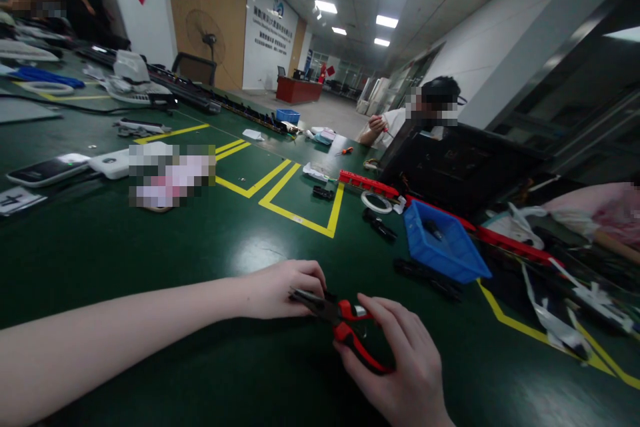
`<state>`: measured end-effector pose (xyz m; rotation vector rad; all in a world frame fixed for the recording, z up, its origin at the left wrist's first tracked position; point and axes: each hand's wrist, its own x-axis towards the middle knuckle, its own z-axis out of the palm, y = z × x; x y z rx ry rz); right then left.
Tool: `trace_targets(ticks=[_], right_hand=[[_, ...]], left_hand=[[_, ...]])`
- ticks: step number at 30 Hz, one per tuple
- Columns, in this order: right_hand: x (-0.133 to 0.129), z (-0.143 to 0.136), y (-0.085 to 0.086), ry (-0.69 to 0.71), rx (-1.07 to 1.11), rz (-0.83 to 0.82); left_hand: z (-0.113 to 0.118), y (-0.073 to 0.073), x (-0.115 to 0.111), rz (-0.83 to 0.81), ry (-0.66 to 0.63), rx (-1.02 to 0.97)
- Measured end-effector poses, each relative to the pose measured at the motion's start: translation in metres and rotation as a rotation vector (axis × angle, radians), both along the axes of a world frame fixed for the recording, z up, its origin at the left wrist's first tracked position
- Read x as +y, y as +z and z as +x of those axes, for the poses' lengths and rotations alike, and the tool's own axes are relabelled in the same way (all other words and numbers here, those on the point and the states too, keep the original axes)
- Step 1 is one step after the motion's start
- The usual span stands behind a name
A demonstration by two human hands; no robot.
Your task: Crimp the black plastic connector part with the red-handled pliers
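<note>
My right hand (400,353) is closed round the red and black handles of a pair of long-nose pliers (327,312). The handles are spread and the jaws point left, their tips slightly apart. Just beyond the jaws, my left hand (287,288) rests low over the green table (240,373) with its fingers curled down. A small dark piece shows by its fingertips; what it is, and how the fingers grip it, is hidden behind the hand and pliers.
A blue bin (445,247) stands to the right, beside black cable bundles (427,277). Behind it runs a red strip (367,183) near a large black panel (465,160). A phone (173,183) and white power bank (115,159) lie left. Co-workers sit across the table.
</note>
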<state>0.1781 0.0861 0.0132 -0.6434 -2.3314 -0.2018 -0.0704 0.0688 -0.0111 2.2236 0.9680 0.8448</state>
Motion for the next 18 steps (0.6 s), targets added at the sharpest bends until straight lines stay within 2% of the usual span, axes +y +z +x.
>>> trace_targets(ticks=[5,11,14,18], right_hand=[[-0.032,-0.051,0.0,0.017,-0.012,-0.111],[-0.059,-0.09,-0.002,0.062,-0.024,-0.154],[-0.058,-0.093,0.005,0.11,-0.037,-0.122],[-0.026,-0.067,0.015,0.077,-0.037,-0.058]], left_hand=[[-0.003,-0.004,0.002,0.049,-0.004,0.042],[-0.007,0.004,0.002,0.035,0.007,0.143],[-0.008,0.004,0.002,0.009,-0.014,0.107],[-0.008,0.002,-0.001,-0.023,0.024,0.015]])
